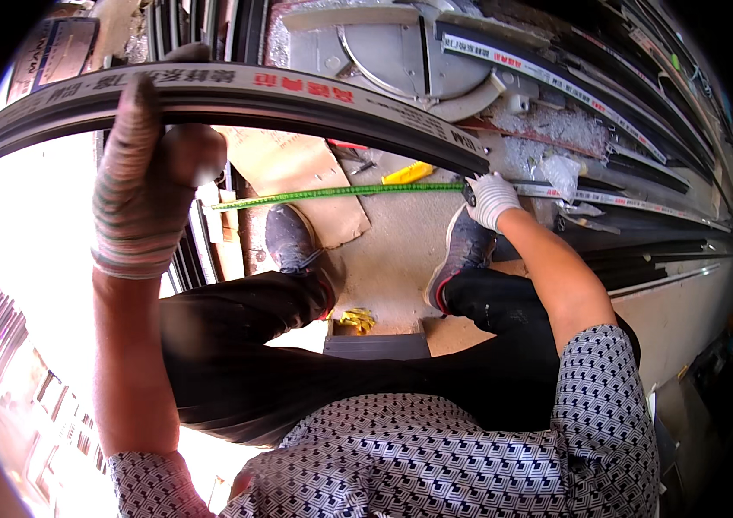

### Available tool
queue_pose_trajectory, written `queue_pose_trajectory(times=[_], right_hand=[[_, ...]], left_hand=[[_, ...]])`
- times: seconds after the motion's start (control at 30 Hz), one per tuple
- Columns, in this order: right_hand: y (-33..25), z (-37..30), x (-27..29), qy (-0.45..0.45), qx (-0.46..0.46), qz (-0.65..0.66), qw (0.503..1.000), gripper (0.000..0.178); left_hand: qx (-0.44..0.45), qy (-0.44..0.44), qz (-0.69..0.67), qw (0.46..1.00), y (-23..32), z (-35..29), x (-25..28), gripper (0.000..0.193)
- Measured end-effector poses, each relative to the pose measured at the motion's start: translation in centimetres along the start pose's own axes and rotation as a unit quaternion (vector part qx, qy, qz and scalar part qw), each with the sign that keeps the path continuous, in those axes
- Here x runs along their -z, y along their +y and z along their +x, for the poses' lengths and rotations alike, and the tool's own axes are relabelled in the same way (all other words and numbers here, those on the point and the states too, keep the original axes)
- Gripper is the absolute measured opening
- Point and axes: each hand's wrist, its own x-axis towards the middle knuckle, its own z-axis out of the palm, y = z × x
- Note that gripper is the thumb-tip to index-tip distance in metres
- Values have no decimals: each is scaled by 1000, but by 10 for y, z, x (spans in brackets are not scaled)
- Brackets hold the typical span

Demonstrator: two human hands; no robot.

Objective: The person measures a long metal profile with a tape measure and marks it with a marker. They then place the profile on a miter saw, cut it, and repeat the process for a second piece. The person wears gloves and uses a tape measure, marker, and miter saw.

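- The left hand (146, 173), in a striped knit glove at upper left of the frame, has its fingers clenched around a long dark metal strip (297, 99) spanning the top.
- The right hand (491, 198), in a white glove at centre right, pinches a green measuring tape (340, 192) at the strip's end.
- The tape's far end is hidden behind the left glove.
- A saw table (401, 52) sits above, dusted with pale shavings.
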Motion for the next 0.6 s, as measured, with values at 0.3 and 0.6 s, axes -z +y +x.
queue_pose_trajectory(times=[0.3,0.6], right_hand=[[18,-42,51,-37,57,79,995,54],[31,-145,163,76,74,152,983,49]], left_hand=[[-47,-24,-1,999,14,6,-14,64],[-92,-95,-34,991,32,-16,-4,60]])
